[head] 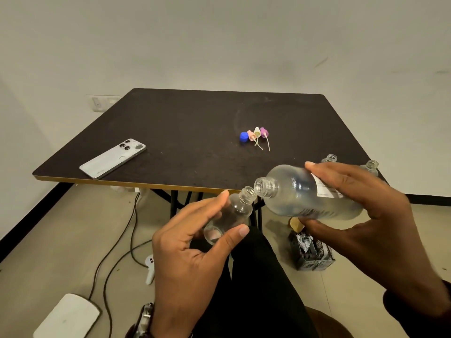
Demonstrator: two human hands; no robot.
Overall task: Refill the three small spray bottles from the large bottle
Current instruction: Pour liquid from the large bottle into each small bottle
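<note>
My right hand (361, 215) grips the large clear bottle (297, 193), tipped nearly on its side with its open neck pointing left. My left hand (195, 250) holds a small clear spray bottle (234, 211) tilted, its open mouth touching the large bottle's neck. Both are held in front of the table's near edge, above my lap. Two more small open bottles (331, 158) (371, 167) stand on the table behind my right hand, partly hidden. A blue cap (244, 137) and three spray tops, pink (251, 135), cream (257, 131) and purple (264, 132), lie mid-table.
A white phone (113, 158) lies face down at the left of the dark table (185, 123). On the floor are cables (127, 230), a white controller (149, 269), a white pad (68, 315) and a grey basket (312, 252) with crumpled paper.
</note>
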